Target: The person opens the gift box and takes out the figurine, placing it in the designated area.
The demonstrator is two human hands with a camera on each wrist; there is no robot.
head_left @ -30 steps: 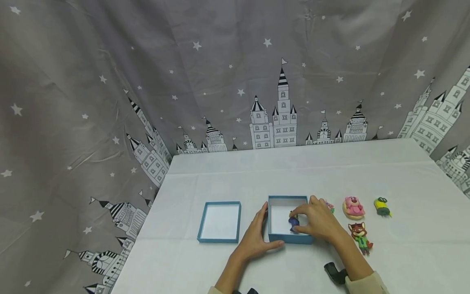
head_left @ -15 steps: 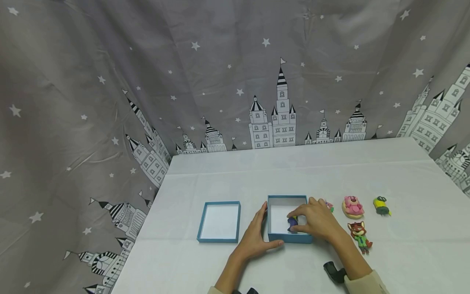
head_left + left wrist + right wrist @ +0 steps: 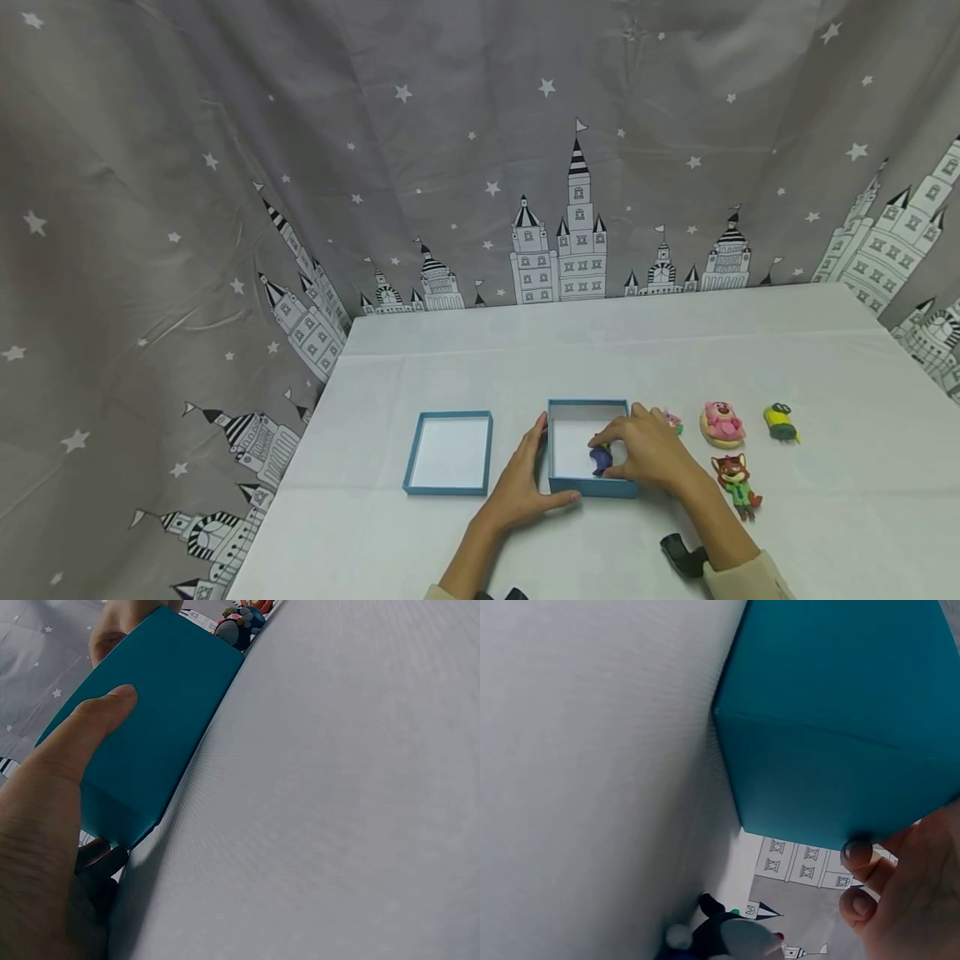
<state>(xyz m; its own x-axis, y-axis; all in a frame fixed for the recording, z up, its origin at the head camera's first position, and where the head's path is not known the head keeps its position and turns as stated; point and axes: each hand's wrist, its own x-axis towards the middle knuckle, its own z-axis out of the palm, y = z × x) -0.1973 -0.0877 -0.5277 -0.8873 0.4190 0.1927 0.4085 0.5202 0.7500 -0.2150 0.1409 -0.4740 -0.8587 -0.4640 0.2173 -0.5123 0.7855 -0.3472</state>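
Note:
A small blue toy figure with a bit of yellow lies inside a square blue box, near its right wall. My right hand reaches over that wall, thumb and fingertips pinching the figure. My left hand holds the box at the front left corner. Its thumb lies flat on the front wall, and the other fingers go along the left side. In the right wrist view, the right fingers show beside the box's outer wall.
Left of the box lies its shallow blue-edged lid, white inside up. At the right lie a pink bear figure, a yellow-green figure, a fox figure and a partly hidden pink-green figure. A dark-and-white figure stands near the box.
The right thumb and the blue figure have shifted slightly inside the box, toward its right front. My left hand and the box stay in place.

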